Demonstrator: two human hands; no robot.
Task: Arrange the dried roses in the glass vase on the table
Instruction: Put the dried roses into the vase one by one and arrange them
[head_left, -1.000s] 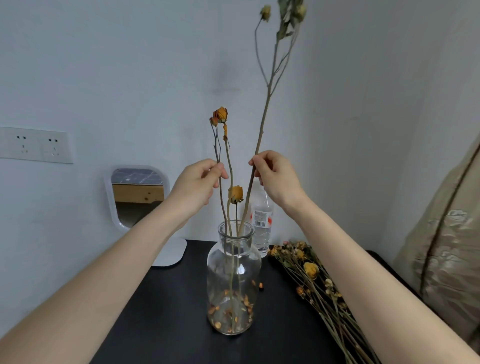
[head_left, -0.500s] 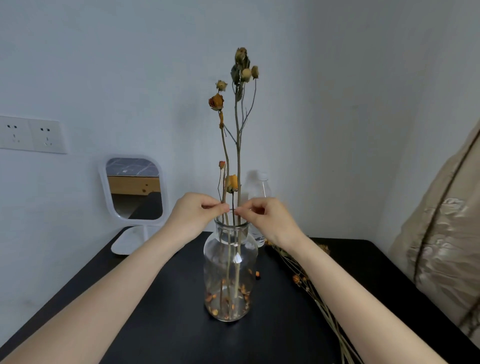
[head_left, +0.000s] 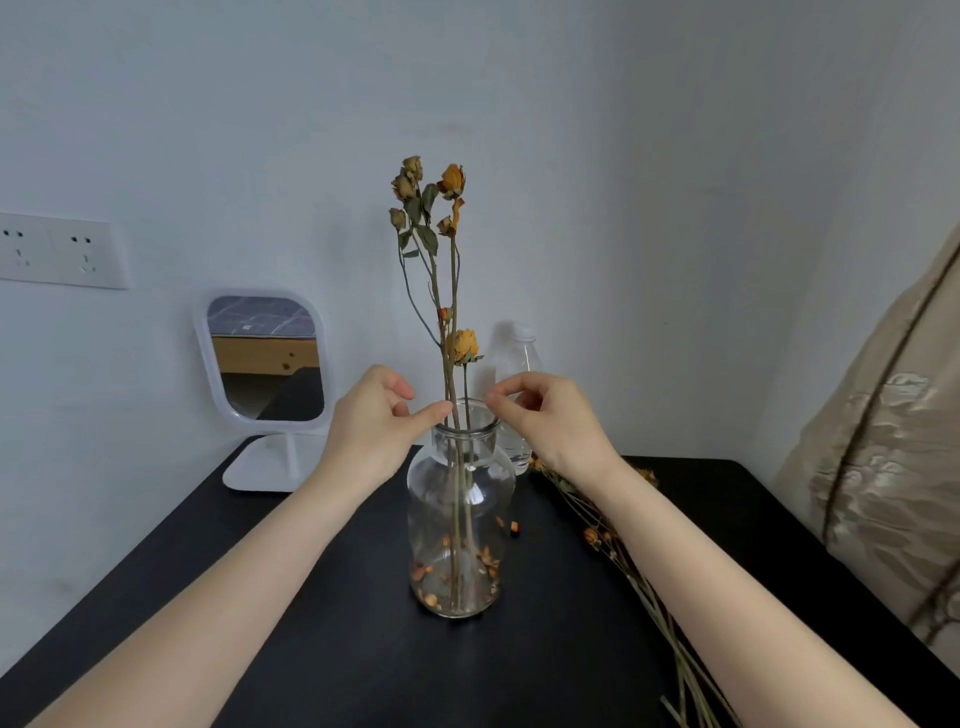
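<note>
2 hands flank the vase (head_left: 461, 519) neck on the table (head_left: 332, 649). Left hand (head_left: 370, 422): thumb tip touches the rose stems (head_left: 450, 374) at the rim, fingers loosely curled. Right hand (head_left: 550, 421): fingers part-open, holding nothing. Stems stand upright in the vase. Spare roses (head_left: 613, 540) lie right of it.

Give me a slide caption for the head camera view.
Two bare hands, left hand and right hand, steady dried yellow roses in a clear glass vase.
</note>
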